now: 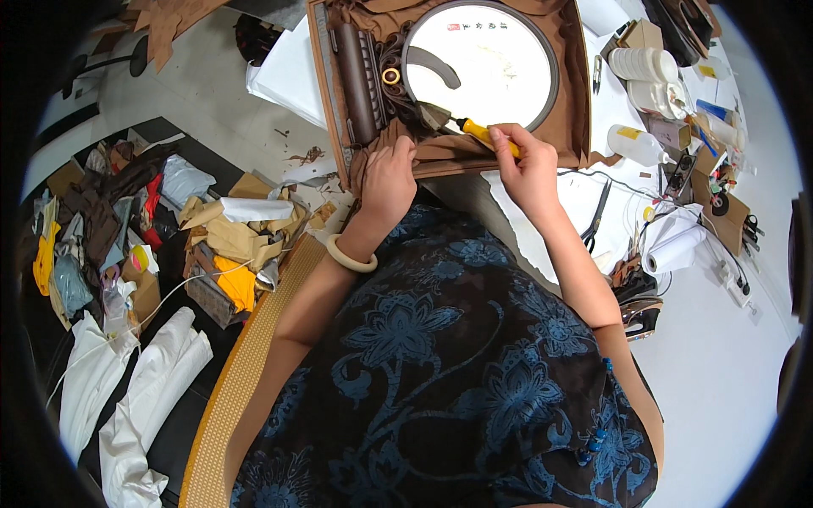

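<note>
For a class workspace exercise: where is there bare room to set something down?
The white surface is bare below the long white power strip, right of the right forearm. Crowded: around the white plastic squeeze bottle and white paper roll.

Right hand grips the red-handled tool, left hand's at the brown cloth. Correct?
Not quite: the tool's handle is yellow, not red, as the head view shows. The right hand does grip it, and the left hand is at the brown cloth.
</note>
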Available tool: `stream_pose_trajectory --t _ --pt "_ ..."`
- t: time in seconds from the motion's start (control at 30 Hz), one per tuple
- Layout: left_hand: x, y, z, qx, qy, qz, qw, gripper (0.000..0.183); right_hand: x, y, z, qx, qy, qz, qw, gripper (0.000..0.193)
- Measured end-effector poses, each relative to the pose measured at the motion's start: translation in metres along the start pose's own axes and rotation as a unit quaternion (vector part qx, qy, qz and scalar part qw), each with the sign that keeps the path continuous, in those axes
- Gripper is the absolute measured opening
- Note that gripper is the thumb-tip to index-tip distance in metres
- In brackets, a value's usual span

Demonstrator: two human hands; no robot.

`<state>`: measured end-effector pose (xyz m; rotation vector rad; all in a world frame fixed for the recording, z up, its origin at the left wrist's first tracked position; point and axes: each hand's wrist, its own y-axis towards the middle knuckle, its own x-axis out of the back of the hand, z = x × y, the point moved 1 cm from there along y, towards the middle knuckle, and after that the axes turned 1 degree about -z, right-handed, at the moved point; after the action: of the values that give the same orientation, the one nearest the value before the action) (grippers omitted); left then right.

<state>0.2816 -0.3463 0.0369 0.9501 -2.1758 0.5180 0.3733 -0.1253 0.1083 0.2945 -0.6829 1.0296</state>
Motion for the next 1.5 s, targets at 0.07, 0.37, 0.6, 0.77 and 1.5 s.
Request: stream_pose_trajectory --t 0.07,0.37,0.6,0.77,1.5 --pt "-0.002 0.002 0.002 0.040 -0.017 0.020 0.999 0.017 0.000 0.001 -0.004 0.007 0.004 -0.022 1.000 0.022" --pt "0.012 0.014 -0.005 0.064 -0.007 0.048 0.997 0.033 0.004 0.002 -0.008 0.000 -0.001 -0.035 0.999 0.022" --pt "0.010 0.010 0.002 -0.006 0.043 0.029 0.999 0.036 0.005 0.003 -0.004 -0.004 0.000 -0.014 1.000 0.021" --pt "-0.002 -0.003 0.009 -0.013 -0.019 0.020 1.000 0.037 0.003 0.005 0.000 0.010 0.003 0.012 1.000 0.020" --pt "0.005 0.000 0.009 -0.086 -0.074 0.100 0.988 0.029 -0.047 0.010 0.006 0.138 -0.040 0.093 0.985 0.022"
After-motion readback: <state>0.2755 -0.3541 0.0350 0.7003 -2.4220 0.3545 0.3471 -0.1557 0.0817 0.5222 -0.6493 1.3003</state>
